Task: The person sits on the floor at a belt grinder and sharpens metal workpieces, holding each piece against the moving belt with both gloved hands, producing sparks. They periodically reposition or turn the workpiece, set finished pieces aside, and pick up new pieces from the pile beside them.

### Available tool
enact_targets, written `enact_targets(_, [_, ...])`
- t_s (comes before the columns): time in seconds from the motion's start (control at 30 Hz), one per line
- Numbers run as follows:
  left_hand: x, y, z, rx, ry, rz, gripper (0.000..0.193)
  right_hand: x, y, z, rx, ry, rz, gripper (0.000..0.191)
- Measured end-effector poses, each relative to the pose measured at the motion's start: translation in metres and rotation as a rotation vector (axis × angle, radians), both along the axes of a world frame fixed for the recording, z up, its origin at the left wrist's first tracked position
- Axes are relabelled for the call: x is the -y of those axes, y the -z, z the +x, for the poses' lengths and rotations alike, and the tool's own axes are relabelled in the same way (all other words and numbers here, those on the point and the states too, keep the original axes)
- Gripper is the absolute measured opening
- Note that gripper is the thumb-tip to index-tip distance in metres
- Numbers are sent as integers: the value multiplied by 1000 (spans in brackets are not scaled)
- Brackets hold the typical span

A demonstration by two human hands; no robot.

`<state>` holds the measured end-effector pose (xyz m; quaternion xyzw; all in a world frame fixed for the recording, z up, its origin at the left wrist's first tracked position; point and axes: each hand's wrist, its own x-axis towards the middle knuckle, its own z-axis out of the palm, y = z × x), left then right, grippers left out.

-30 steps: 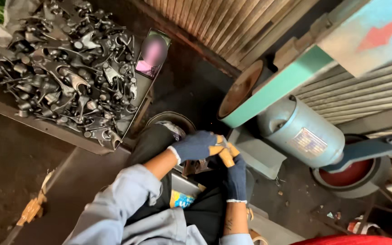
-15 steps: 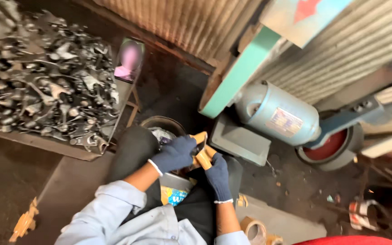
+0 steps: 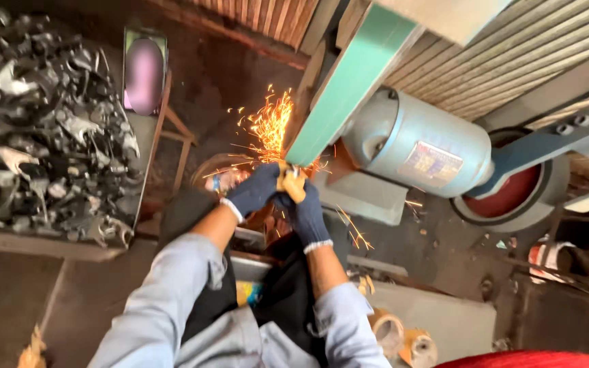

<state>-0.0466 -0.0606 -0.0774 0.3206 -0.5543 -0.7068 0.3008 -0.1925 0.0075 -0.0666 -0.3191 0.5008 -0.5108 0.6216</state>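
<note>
both gloved hands are bunched together just under the lower end of the green sanding belt [image 3: 349,82], pressing a small workpiece [image 3: 292,182] against it, and orange sparks [image 3: 267,126] spray up and to the left from the contact. the left hand [image 3: 255,192] has its fingers curled tight round the near left side of the piece; the right hand [image 3: 306,212] is wrapped shut on it from below and the right. the piece shows only as a yellowish sliver between the gloves, so i can't tell its shape for sure, though it's probably a small metal part like those heaped on the counter [image 3: 42,245] at far left, in the pile of dark castings [image 3: 49,129].

it looks stiff and hard, small yet dense, and likely hot at the ground edge. the hold belongs on the end away from the belt, gripped firmly by both hands, since the belt would tug it. the grey motor [image 3: 417,146] sits just right of the belt.
</note>
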Motion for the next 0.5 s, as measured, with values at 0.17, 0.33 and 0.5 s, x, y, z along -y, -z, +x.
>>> enact_targets(0.17, [-8, -4, 0, -242, 108, -38, 40, -10, -1, -5, -115, -94, -110, 70])
enact_targets(0.33, [-13, -41, 10, -50, 98, -234, 49, -9, -34, -3, -85, -77, -77, 81])
enact_targets(0.5, [-39, -85, 23, 481, 1, -957, 76, -51, -73, -3, -250, -75, -112, 81])
